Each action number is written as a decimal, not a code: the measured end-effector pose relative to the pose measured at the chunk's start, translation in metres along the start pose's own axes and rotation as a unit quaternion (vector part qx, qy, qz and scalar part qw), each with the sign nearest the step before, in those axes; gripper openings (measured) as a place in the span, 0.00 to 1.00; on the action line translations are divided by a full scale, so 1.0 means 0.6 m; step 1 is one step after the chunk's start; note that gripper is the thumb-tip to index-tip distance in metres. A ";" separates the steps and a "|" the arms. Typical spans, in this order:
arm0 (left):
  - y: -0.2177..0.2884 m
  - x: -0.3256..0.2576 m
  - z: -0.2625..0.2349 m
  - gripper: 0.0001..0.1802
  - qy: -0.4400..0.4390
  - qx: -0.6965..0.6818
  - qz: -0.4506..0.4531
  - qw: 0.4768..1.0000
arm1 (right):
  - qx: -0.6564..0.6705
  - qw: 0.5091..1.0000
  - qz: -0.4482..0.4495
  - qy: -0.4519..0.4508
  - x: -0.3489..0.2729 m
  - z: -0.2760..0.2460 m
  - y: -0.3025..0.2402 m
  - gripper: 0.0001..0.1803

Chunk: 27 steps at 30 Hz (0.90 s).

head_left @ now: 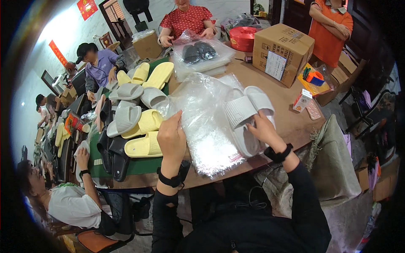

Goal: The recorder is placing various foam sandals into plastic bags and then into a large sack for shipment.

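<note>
Grey slide sandals [246, 143], probably light and springy, suit the right hand [268, 133] gripping behind the strap [239, 110]; left hand [171, 135] pinches plastic bag [202, 110] alongside.

We've got the left grip [172, 137] pinching the edge of a clear bag [192, 101], right grip [266, 131] on a gray slipper pair [239, 110], at the strap. Can't tell if that pair sits inside the bag or over it. Left of us on the surface [291, 126]: loose gray slippers [125, 120], yellow slippers [143, 145] and black slippers [119, 158], green mat [145, 166] under some. Across from us: person in red [185, 19] with a bagged black pair [198, 51]. To our right: carton [287, 50], red roll [242, 39] just beside it, small white box [302, 100]. Person in orange [331, 42] behind, arms crossed.
</note>
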<state>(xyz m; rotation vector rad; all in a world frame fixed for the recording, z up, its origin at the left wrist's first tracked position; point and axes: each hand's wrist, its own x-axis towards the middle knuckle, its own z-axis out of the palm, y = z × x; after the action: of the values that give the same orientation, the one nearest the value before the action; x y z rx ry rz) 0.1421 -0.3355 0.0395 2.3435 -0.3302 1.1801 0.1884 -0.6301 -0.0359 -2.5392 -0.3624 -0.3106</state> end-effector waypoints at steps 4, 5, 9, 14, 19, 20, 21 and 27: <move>-0.008 -0.026 -0.010 0.14 -0.028 0.029 -0.027 0.999 | -0.130 0.990 0.000 -0.050 0.006 0.012 -0.049 0.17; -0.014 -0.030 -0.010 0.14 -0.024 0.035 -0.026 0.999 | -0.126 0.991 -0.007 -0.048 0.006 0.015 -0.071 0.17; 0.001 -0.031 0.015 0.17 -0.039 0.008 0.006 0.999 | 0.151 0.953 -0.259 -0.050 -0.011 0.050 -0.130 0.20; 0.012 -0.022 0.006 0.17 -0.051 0.058 0.053 0.996 | -0.159 0.924 -0.274 0.216 0.069 0.079 -0.151 0.26; 0.002 -0.042 0.004 0.15 -0.068 0.089 0.033 0.993 | -0.040 0.962 -0.185 -0.197 0.004 0.039 -0.122 0.24; 0.000 -0.045 0.006 0.11 -0.066 0.085 0.027 0.994 | 0.083 0.968 -0.216 -0.102 -0.020 0.030 -0.114 0.18; -0.001 -0.048 0.009 0.11 -0.064 0.083 0.029 0.994 | 0.080 0.968 -0.215 -0.099 -0.028 0.018 -0.100 0.18; 0.009 -0.049 0.015 0.06 -0.057 0.038 0.030 0.997 | 0.177 0.981 0.056 0.055 -0.001 -0.012 0.095 0.12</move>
<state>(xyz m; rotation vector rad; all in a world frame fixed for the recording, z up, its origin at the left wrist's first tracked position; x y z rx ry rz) 0.1281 -0.3450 0.0131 2.4881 -0.4041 1.1056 0.2049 -0.6802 -0.0579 -2.1724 -0.2085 -0.3113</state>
